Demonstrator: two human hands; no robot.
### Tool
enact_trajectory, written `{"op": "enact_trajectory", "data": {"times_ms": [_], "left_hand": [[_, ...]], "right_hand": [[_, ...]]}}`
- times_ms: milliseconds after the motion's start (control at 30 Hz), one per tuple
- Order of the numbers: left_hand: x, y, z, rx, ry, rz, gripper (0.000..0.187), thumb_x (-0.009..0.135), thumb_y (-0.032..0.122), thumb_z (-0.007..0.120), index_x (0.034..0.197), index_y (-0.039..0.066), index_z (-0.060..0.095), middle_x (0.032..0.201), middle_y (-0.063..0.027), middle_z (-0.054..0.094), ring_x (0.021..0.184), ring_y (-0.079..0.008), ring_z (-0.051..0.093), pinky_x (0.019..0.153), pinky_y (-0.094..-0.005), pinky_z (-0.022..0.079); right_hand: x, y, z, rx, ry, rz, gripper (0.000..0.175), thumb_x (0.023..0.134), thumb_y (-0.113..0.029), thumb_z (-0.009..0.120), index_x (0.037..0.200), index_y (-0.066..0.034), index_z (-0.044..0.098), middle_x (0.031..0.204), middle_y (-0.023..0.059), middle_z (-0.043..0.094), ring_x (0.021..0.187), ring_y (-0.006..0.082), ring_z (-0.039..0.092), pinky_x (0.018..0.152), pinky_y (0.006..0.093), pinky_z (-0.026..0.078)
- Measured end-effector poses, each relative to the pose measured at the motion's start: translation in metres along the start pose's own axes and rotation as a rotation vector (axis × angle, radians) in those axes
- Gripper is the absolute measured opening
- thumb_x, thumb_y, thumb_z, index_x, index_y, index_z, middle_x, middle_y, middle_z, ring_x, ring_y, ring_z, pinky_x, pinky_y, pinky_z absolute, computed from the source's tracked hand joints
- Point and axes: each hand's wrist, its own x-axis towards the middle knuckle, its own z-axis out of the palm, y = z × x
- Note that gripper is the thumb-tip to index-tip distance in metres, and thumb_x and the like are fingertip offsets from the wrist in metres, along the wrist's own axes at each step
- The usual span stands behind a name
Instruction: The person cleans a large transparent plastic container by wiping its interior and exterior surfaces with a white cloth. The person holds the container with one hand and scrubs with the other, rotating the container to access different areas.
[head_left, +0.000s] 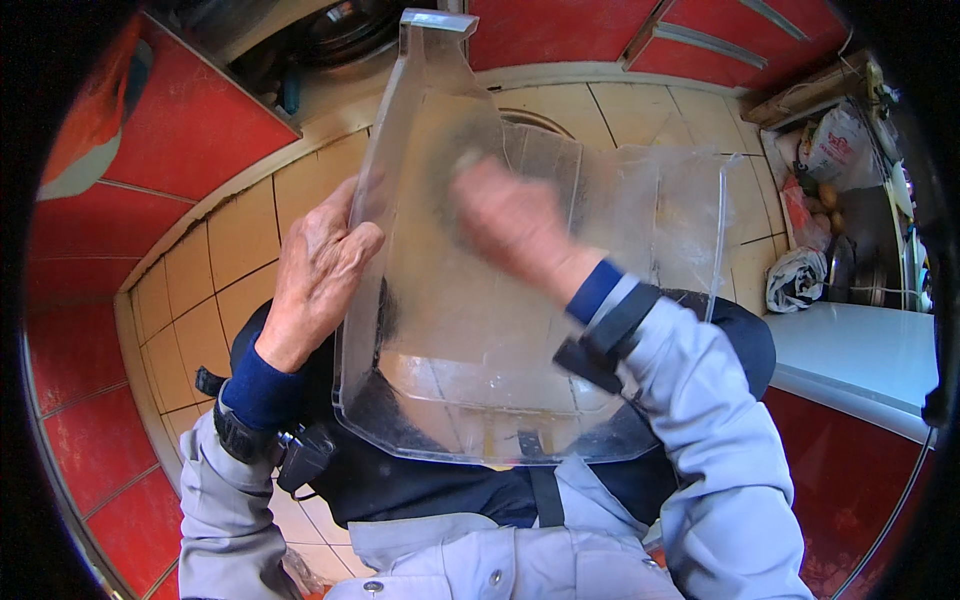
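A large clear plastic cover with raised side walls rests across my lap, tilted away from me. At its left wall my left hand grips the edge, with the thumb on the near side and the fingers partly behind the plastic. My right hand is over the inner face of the cover, blurred by motion. Its fingers are curled around a dark grey pad, perhaps a scouring pad, too smeared to make out well. The cover's surface looks hazy, and parts of its right edge look jagged.
Red cabinets line the left and far sides. Tiled floor lies around me. At right are a white-topped surface, a rolled plastic bag, and a shelf space with bags and produce. A dark round pan-like object sits far left.
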Motion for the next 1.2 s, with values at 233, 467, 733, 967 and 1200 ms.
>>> {"op": "enact_trajectory", "data": {"times_ms": [233, 467, 733, 967, 1200], "left_hand": [[-0.003, -0.002, -0.006, 0.088, -0.004, -0.042, 0.05, 0.082, 0.018, 0.05, 0.128, 0.001, 0.061, 0.083, -0.0274, 0.061, 0.075, -0.0449, 0.059, 0.074, -0.0436, 0.051], [-0.002, 0.002, -0.006, 0.121, -0.016, -0.02, 0.051, 0.082, 0.017, 0.051, 0.131, 0.003, 0.059, 0.086, -0.0282, 0.061, 0.078, -0.0454, 0.061, 0.075, -0.0442, 0.052], [-0.003, 0.001, -0.006, 0.138, 0.004, -0.014, 0.051, 0.081, 0.017, 0.052, 0.13, 0.003, 0.06, 0.087, -0.0283, 0.061, 0.08, -0.0457, 0.062, 0.075, -0.0445, 0.051], [-0.003, 0.003, -0.009, 0.193, -0.037, -0.047, 0.051, 0.082, 0.018, 0.053, 0.13, 0.003, 0.059, 0.086, -0.0289, 0.061, 0.082, -0.0479, 0.062, 0.075, -0.0462, 0.051], [-0.001, 0.003, -0.006, 0.188, -0.038, -0.048, 0.051, 0.082, 0.019, 0.053, 0.131, 0.004, 0.06, 0.083, -0.0293, 0.06, 0.079, -0.0477, 0.062, 0.074, -0.0471, 0.05]], "right_hand": [[0.011, 0.028, -0.005, -0.204, -0.071, 0.412, 0.022, 0.083, -0.005, 0.063, 0.105, -0.0055, 0.061, 0.094, 0.0155, 0.065, 0.087, 0.0306, 0.072, 0.061, 0.0411, 0.059], [0.057, 0.003, 0.022, -0.004, 0.247, -0.106, 0.015, 0.089, -0.006, 0.059, 0.103, -0.0052, 0.063, 0.102, 0.0154, 0.063, 0.086, 0.0318, 0.07, 0.059, 0.0406, 0.058], [0.071, 0.029, 0.042, -0.037, 0.216, 0.085, 0.013, 0.088, -0.01, 0.059, 0.095, -0.0036, 0.068, 0.101, 0.0159, 0.066, 0.098, 0.03, 0.069, 0.066, 0.0415, 0.061], [0.064, 0.025, 0.028, -0.058, 0.117, 0.28, 0.014, 0.089, -0.007, 0.058, 0.099, -0.0024, 0.067, 0.102, 0.0166, 0.068, 0.09, 0.0337, 0.072, 0.066, 0.0411, 0.06], [0.077, 0.027, 0.019, 0.186, 0.592, 0.204, 0.016, 0.088, -0.014, 0.069, 0.103, -0.0074, 0.066, 0.098, 0.0146, 0.07, 0.084, 0.0344, 0.072, 0.067, 0.0443, 0.057]]}}
